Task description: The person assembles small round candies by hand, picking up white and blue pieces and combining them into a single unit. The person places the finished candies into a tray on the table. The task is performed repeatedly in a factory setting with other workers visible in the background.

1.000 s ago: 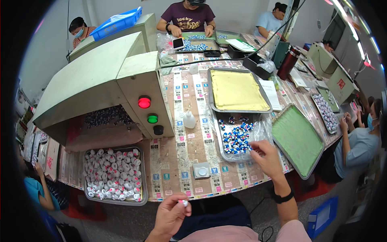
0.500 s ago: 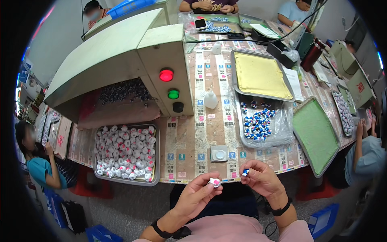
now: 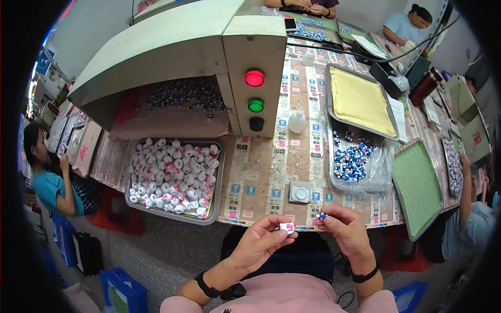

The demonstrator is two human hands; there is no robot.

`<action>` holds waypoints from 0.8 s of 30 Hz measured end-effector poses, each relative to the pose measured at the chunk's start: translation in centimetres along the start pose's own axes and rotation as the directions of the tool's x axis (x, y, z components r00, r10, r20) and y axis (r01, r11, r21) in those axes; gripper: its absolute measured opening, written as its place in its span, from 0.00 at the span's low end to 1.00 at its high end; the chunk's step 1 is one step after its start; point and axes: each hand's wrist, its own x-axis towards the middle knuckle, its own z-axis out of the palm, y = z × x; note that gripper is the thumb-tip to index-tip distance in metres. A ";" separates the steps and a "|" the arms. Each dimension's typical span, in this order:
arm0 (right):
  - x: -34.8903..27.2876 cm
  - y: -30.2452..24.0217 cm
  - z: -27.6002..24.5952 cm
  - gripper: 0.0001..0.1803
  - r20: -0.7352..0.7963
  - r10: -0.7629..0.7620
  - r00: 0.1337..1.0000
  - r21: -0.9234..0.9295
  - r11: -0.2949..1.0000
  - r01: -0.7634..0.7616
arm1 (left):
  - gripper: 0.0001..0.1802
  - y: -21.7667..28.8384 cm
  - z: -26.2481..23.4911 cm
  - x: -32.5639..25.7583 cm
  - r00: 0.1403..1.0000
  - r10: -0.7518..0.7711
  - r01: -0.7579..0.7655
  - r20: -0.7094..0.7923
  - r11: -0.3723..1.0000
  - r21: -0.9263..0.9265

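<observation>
Near the table's front edge, my left hand (image 3: 261,242) pinches a small white figurine part (image 3: 287,228) with a pink patch between thumb and fingertips. Just to its right, my right hand (image 3: 347,232) is closed on a tiny blue, white and red piece (image 3: 321,215). The two pieces are close but apart. More white parts with pink patches fill a metal tray (image 3: 222,180) at the left. Similar small blue pieces (image 3: 352,161) lie in a plastic-lined tray (image 3: 369,189) at the right. A small square block with a round white dish (image 3: 300,194) stands beyond my hands.
A large machine (image 3: 255,52) with red and green lights stands at left, dark pieces under its hood. A white squeeze bottle (image 3: 297,121), a yellow-lined tray (image 3: 360,99) and a green-lined tray (image 3: 417,188) are on the table. Other people work at both sides and the far end.
The whole view has shifted, so the table's things appear farther right. My hands have come slightly closer together, and the white part has turned a little. Both hands keep their pieces.
</observation>
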 end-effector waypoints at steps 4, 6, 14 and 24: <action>0.7 -0.3 0.7 0.11 -0.016 -0.201 0.979 -0.249 0.949 0.191 | 0.13 0.1 -0.4 0.0 1.000 0.010 -0.010 -0.003 1.000 0.003; 1.0 -0.6 0.7 0.10 -0.018 -0.197 0.980 -0.366 0.914 0.177 | 0.13 0.2 -0.5 -0.1 1.000 0.009 -0.009 0.004 1.000 -0.014; 2.1 -0.6 1.1 0.09 -0.015 -0.319 0.948 -0.496 0.825 0.270 | 0.16 0.9 -0.6 -0.4 0.997 -0.055 0.063 0.052 0.984 -0.168; 3.4 -0.9 2.3 0.06 0.170 -0.482 0.859 -0.799 0.443 0.406 | 0.17 0.1 -1.8 -0.7 0.999 -0.003 0.006 0.033 0.996 -0.088</action>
